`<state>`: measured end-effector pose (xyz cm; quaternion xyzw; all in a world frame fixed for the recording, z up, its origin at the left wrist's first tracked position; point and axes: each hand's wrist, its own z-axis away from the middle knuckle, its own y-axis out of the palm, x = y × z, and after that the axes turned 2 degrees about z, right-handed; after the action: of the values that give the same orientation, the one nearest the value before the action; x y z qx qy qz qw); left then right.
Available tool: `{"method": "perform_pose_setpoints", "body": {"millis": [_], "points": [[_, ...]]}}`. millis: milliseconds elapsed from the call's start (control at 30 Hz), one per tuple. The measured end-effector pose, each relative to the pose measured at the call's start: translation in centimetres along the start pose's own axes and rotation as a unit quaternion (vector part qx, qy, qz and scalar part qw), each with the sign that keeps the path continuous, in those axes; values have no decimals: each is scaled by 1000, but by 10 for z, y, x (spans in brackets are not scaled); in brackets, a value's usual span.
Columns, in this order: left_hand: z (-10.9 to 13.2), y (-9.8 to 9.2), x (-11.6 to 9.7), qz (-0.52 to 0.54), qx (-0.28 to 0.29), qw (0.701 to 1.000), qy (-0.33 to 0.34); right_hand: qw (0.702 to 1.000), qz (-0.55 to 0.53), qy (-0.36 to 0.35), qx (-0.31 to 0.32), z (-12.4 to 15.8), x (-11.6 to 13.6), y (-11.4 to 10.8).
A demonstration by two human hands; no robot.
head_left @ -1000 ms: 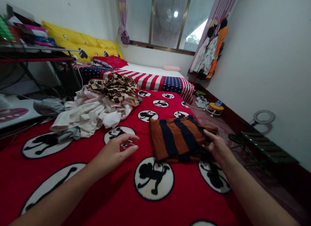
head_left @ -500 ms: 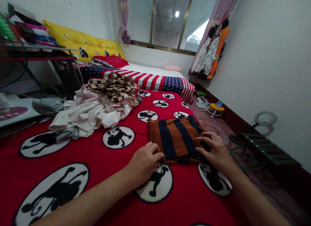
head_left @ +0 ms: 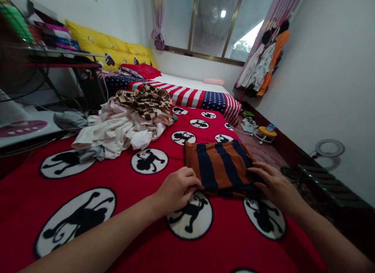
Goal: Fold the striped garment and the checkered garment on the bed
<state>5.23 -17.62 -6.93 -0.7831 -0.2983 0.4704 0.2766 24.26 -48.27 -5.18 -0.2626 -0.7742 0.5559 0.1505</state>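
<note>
Striped garment [head_left: 216, 165] folded flat on red cover [head_left: 140, 253]; left hand [head_left: 177, 190] at near-left corner, fingers' grip unclear; right hand [head_left: 278, 187] at right edge, fingers apart; best tug gently, keep layers aligned

On my remote feed, my bare left forearm [head_left: 108, 234] slants in from the lower left. My left hand [head_left: 175, 189] is back-up, fingers bent close together; I can't tell whether they pinch. My right forearm [head_left: 328, 232] enters lower right, its right hand [head_left: 277, 187] loosely extended, fingers slightly parted.
</note>
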Motion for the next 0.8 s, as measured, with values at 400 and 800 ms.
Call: {"method": "perform_pose_setpoints", "body": {"millis": [400, 800], "points": [[12, 2, -1, 57, 2, 998, -13, 994, 93, 9, 62, -17, 0, -20], [9, 0, 23, 298, -239, 890, -249, 983, 84, 106, 121, -108, 203, 3]]}}
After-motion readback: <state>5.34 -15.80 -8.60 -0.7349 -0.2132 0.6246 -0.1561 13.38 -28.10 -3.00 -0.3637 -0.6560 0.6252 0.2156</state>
